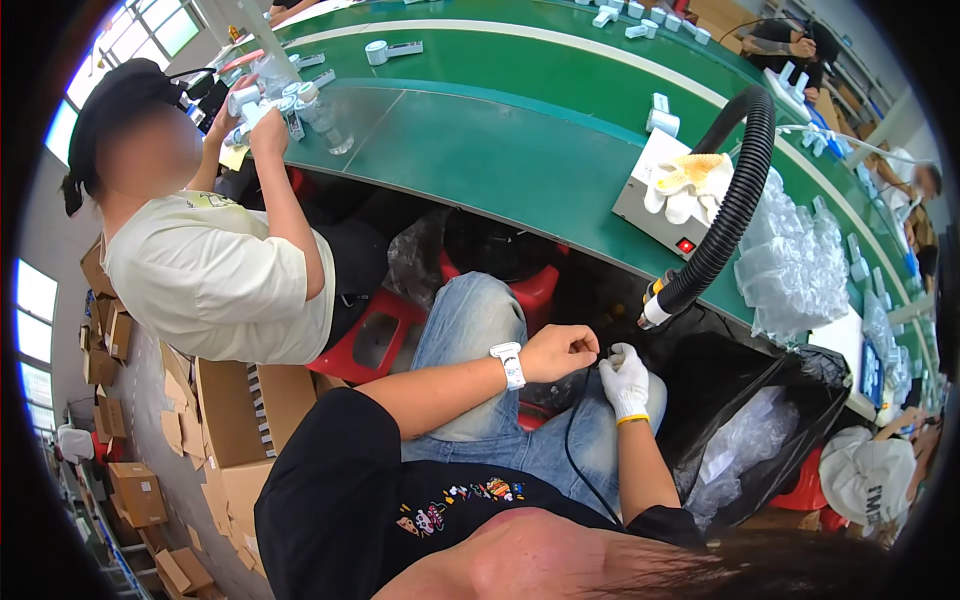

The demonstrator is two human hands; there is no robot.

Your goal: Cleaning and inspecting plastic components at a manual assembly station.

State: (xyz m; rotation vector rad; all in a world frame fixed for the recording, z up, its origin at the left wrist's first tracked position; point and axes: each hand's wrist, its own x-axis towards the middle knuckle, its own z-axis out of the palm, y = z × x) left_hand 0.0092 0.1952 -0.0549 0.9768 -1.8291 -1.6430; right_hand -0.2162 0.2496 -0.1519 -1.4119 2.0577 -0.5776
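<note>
1. A thin black cord (572,440) runs up from the person's black shirt, across the lap in blue jeans (480,330), to the two hands, which meet below the near edge of the green tabletop (480,150).
2. The left hand (562,352), bare and wearing a white wristband (509,364), is curled into a loose fist; its fingers are pressed together around the upper end of the cord.
3. The right hand (624,380) wears a white glove, and its fingers are bent and bunched, touching the left hand's fingertips at the cord.
4. Just above the hands hangs the nozzle end of a black ribbed hose (735,190), which arches up over the tabletop's near edge.
5. Whether the gloved fingers actually pinch the cord cannot be told; the cord's end is hidden between the hands.
6. A black bag (770,400) holding clear plastic sits beside the right forearm.
</note>
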